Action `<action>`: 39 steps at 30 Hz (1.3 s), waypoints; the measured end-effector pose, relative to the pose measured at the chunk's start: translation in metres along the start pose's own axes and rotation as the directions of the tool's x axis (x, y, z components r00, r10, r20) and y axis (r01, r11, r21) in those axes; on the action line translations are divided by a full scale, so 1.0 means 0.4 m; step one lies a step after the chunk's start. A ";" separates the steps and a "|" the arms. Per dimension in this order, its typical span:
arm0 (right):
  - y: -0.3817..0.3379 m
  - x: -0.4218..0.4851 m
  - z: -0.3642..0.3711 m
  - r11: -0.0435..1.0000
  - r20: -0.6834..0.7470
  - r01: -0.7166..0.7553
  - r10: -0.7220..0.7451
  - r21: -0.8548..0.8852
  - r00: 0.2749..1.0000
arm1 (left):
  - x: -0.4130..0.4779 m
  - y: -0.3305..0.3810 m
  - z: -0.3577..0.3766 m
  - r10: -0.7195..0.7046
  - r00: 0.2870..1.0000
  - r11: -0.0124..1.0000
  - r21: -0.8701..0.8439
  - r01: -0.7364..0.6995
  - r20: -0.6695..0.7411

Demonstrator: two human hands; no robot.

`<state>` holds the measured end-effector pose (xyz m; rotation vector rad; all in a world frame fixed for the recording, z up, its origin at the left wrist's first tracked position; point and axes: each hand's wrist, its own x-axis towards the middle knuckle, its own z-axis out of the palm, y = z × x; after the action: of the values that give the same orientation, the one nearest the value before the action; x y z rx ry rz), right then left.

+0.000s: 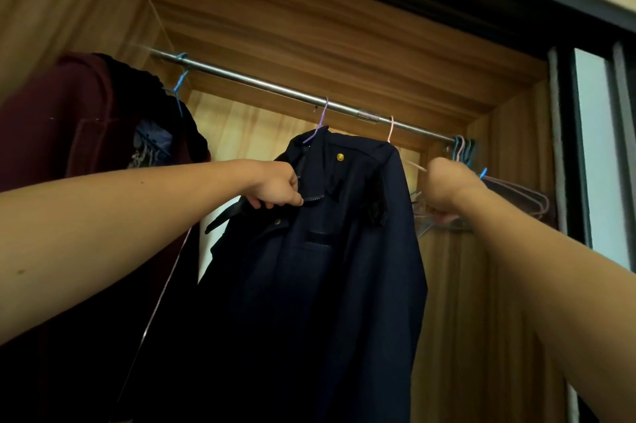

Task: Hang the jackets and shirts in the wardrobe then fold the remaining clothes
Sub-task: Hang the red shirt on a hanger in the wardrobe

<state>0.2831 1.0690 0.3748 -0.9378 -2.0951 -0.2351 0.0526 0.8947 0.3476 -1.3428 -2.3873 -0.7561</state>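
Navy shirt [327, 250], hung by a purple hanger [321, 119] at mid-span of the wardrobe's steel rail [261, 81]. Left hand [275, 186] pinches its collar edge. Right hand [447, 188], blurred, curls round a wire among the spare hangers [516, 197] bunched at the rail's right end. Maroon jacket [86, 133] hangs far left. Judged step: hanging. The next move calls for freeing one hanger untangled.
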 end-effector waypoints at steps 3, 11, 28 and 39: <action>0.029 0.009 -0.021 0.948 -0.153 -0.020 0.072 0.317 0.986 | 0.003 0.011 0.003 0.020 0.999 1.000 -0.011 -0.021 -0.034; 0.062 0.031 -0.075 0.848 -0.378 0.083 0.144 0.523 0.915 | -0.010 0.066 0.016 0.100 0.976 0.987 -0.103 -0.121 -0.194; 0.086 -0.011 -0.198 0.662 -0.399 0.272 0.044 0.699 0.916 | -0.123 0.255 0.184 0.244 0.964 0.830 -0.490 -0.266 -0.109; 0.137 -0.085 -0.264 0.896 0.088 0.209 -0.263 0.391 0.961 | -0.131 0.309 0.308 0.184 0.958 0.717 -0.638 -0.283 -0.218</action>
<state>0.3982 1.0409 0.4108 -0.4778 -2.2746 0.1172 0.1850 0.9817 0.2579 -1.7253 -1.8264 -1.6656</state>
